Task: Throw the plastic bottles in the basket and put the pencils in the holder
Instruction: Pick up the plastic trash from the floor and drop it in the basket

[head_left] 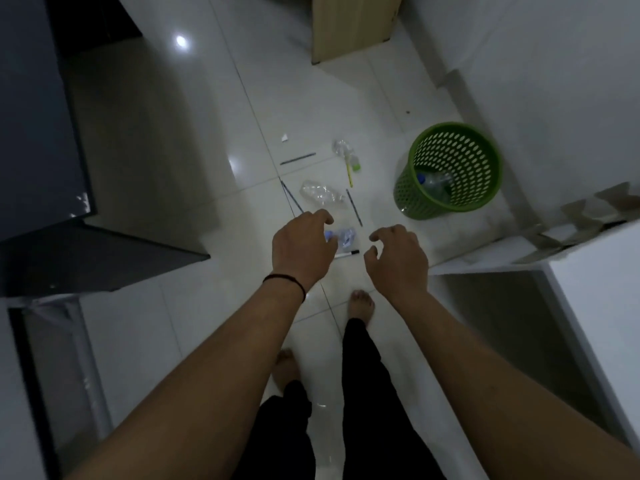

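Note:
Three crushed clear plastic bottles lie on the white tiled floor: one with a blue cap (343,236) partly under my left hand (301,249), one clear bottle (320,195) beyond it, and one with a green cap (346,154) farthest away. Several pencils are scattered around them: a yellow pencil (349,174), grey pencils (298,158) (354,207) (292,199), and a white pen (347,253) between my hands. The green perforated basket (478,147) stands to the right with a bottle (434,183) inside. My right hand (398,259) hovers with fingers apart, empty. No holder is visible.
A dark cabinet (38,133) fills the left side. A white surface (588,289) and torn cardboard (602,206) are at the right. A wooden panel (349,26) stands at the far end. A paper scrap (284,137) lies on the floor. My bare feet (361,304) stand just behind the hands.

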Demonstrator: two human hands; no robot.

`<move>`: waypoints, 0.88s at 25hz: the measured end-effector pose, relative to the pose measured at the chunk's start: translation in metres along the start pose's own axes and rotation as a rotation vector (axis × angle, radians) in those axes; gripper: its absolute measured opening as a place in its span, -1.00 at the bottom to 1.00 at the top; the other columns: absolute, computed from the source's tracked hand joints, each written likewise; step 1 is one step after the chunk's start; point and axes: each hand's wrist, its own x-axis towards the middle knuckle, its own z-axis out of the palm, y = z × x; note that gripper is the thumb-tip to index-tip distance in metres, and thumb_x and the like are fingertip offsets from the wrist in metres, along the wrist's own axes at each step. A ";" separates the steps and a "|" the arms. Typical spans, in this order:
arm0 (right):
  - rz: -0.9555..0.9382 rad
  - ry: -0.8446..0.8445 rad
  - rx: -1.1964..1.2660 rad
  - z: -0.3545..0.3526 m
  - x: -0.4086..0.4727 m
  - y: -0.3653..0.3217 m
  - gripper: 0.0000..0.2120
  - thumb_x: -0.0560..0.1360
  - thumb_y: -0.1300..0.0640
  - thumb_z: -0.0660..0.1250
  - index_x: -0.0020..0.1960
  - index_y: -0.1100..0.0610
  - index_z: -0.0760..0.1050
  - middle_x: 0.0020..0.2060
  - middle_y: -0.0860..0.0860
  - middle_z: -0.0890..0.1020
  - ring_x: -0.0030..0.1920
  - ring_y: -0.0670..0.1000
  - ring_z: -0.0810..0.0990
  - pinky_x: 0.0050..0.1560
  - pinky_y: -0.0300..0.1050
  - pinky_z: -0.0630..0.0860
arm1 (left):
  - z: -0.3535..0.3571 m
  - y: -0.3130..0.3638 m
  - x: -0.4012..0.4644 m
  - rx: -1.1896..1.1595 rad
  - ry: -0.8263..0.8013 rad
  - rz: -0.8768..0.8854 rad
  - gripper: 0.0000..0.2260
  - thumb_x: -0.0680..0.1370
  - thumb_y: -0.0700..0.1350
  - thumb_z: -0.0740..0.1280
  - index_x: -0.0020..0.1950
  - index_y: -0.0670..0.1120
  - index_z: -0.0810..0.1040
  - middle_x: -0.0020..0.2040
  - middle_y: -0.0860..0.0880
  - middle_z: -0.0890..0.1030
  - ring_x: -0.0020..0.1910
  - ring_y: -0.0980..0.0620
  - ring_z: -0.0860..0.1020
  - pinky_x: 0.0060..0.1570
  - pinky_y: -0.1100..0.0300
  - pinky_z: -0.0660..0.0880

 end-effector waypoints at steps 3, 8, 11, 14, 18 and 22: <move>-0.010 -0.066 0.014 0.042 0.038 0.022 -0.77 0.49 0.12 0.32 0.14 0.10 0.58 0.06 0.09 0.56 0.09 0.12 0.50 -0.06 -0.04 0.42 | 0.052 -0.012 0.036 -0.021 -0.013 -0.071 -0.72 0.55 0.02 0.34 0.24 0.02 0.56 0.08 -0.02 0.64 0.05 0.01 0.59 -0.06 0.19 0.42; -0.040 -0.159 0.009 0.144 0.098 0.070 -0.78 0.52 0.13 0.31 0.15 0.12 0.56 0.09 0.10 0.55 0.12 0.11 0.49 -0.02 -0.03 0.45 | 0.164 -0.041 0.089 0.042 -0.077 -0.098 -0.73 0.55 0.00 0.33 0.23 0.00 0.56 0.06 -0.03 0.65 0.04 -0.02 0.59 -0.04 0.15 0.46; -0.020 -0.178 0.017 0.211 0.125 0.103 -0.77 0.52 0.11 0.31 0.15 0.13 0.56 0.09 0.10 0.55 0.13 0.13 0.49 0.00 0.00 0.47 | 0.231 -0.065 0.115 0.078 -0.103 -0.082 -0.75 0.55 -0.05 0.33 0.22 -0.01 0.56 0.05 -0.03 0.65 0.02 -0.02 0.60 -0.05 0.14 0.47; -0.023 -0.169 -0.030 0.269 0.142 0.138 -0.76 0.51 0.10 0.30 0.16 0.11 0.57 0.09 0.11 0.55 0.13 0.14 0.50 0.01 0.01 0.48 | 0.294 -0.093 0.134 0.172 -0.111 -0.024 -0.75 0.53 -0.14 0.34 0.21 -0.01 0.56 0.03 -0.04 0.65 0.00 -0.04 0.60 -0.13 0.16 0.42; -0.036 -0.141 -0.049 0.339 0.178 0.178 -0.77 0.51 0.12 0.32 0.15 0.07 0.56 0.11 0.08 0.55 0.14 0.12 0.50 -0.02 -0.05 0.42 | 0.368 -0.128 0.172 0.249 -0.095 0.009 -0.78 0.51 -0.18 0.34 0.14 -0.01 0.58 -0.04 -0.03 0.64 -0.06 -0.05 0.60 -0.21 0.18 0.32; -0.156 -0.114 -0.139 0.402 0.229 0.198 -0.77 0.49 0.16 0.30 0.14 0.09 0.57 0.11 0.11 0.55 0.13 0.17 0.50 -0.05 -0.01 0.44 | 0.436 -0.165 0.207 0.300 -0.092 0.048 -0.81 0.52 -0.16 0.31 0.12 -0.03 0.57 -0.05 -0.06 0.63 -0.07 -0.09 0.60 -0.23 0.15 0.34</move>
